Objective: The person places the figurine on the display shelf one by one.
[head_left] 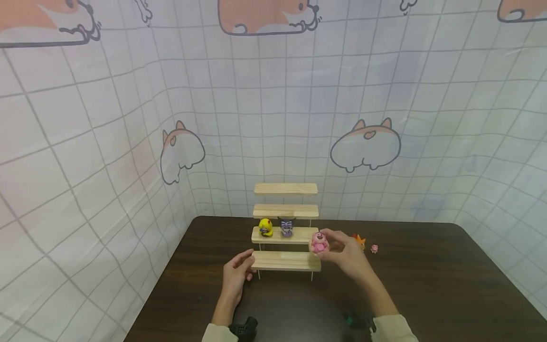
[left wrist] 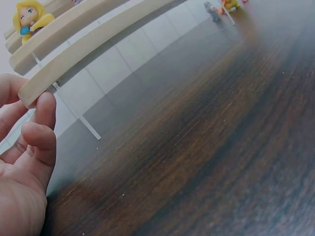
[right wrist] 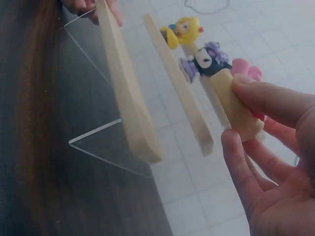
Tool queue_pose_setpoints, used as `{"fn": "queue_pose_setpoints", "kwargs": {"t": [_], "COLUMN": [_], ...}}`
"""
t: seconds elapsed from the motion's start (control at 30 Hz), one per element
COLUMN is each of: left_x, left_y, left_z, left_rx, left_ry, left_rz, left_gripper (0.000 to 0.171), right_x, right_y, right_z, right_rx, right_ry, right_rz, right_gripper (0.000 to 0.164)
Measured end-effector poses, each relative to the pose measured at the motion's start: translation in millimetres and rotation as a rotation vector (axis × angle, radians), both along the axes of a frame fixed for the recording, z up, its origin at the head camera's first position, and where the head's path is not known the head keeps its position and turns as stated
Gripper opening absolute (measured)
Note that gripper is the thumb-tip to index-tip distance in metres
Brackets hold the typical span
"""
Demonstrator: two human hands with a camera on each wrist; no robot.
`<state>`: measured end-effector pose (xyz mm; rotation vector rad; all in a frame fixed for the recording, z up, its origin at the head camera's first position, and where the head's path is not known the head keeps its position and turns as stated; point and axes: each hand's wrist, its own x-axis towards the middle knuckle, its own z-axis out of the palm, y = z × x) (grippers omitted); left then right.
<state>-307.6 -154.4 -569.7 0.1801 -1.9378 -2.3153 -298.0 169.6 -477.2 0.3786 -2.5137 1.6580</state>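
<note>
Pink toy [head_left: 319, 242] in the right hand [head_left: 348, 256], by the right end of the second shelf up [head_left: 301, 235] — a placing step, it seems.
Thumb and fingers pinch it; contact with the shelf unclear. Next move likely calls for lowering it upright there, then loosening. Purple toy [head_left: 287, 228] mid-shelf, yellow toy [head_left: 266, 228] toward the left end. Left hand [head_left: 236, 274] grips the bottom shelf [head_left: 286, 261] at its left end. Orange toy [head_left: 360, 241] — tabletop [head_left: 448, 270], near the far edge.

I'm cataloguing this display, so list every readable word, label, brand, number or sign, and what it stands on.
None: no readable text in any view.
Corgi-print backdrop: pattern only.
Wooden display stand and pink bear figurine: no lettering visible.
Black left-wrist device: any marking too small and dark to read.
</note>
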Motion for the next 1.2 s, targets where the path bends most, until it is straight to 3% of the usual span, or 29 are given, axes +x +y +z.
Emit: {"fn": "queue_pose_setpoints", "kwargs": {"t": [0.27, 0.8, 1.2], "left_x": [0.6, -0.3, -0.9], "left_y": [0, 0, 0], "left_z": [0.2, 0.2, 0.4], "left_rx": [-0.003, -0.012, -0.003], "left_ry": [-0.004, -0.004, -0.011], "left_rz": [-0.005, 0.000, 0.002], "left_gripper": [0.038, 0.037, 0.039], "right_x": [-17.6, -40.6, -52.6], "right_y": [-4, -12, -18], "right_z": [7.5, 14.3, 9.6], "right_rx": [0.049, 0.134, 0.162], "right_ry": [0.058, 0.017, -0.025], "right_rz": [0.030, 0.021, -0.001], "right_gripper": [0.061, 0.064, 0.062]}}
